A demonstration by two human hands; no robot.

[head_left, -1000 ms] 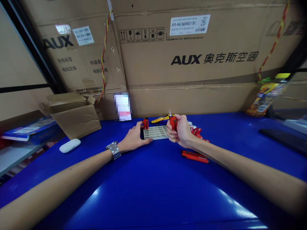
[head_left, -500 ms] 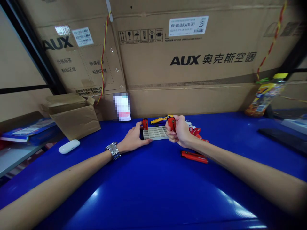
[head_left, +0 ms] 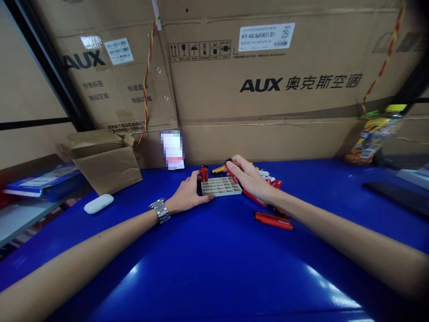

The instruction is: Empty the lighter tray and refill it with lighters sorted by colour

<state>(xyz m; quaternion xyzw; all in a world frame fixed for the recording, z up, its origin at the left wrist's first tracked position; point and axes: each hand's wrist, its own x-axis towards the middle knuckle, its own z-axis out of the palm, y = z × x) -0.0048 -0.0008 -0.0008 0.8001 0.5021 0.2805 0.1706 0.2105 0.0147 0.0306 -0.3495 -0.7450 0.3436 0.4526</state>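
Note:
My left hand, with a metal watch on its wrist, grips the left end of a pale compartment tray. Its thumb lies at the tray's front corner, its fingers at the back. In the tray's back left corner a red lighter with a black top stands upright. Above the right end of the tray, my right hand is closed on another red lighter, held tilted. More red lighters lie beside the tray, partly hidden by my right hand and forearm. Nearer to me, one red lighter lies flat.
Behind the tray lie yellow lighters and white pieces. A lit phone leans against the big cardboard wall. On the left are an open carton and a white case; a bottle stands right.
My right hand has turned over, palm down, and the lighter in it has gone from upright to tilted. More red lighters show under the hand. My left hand stays on the tray.

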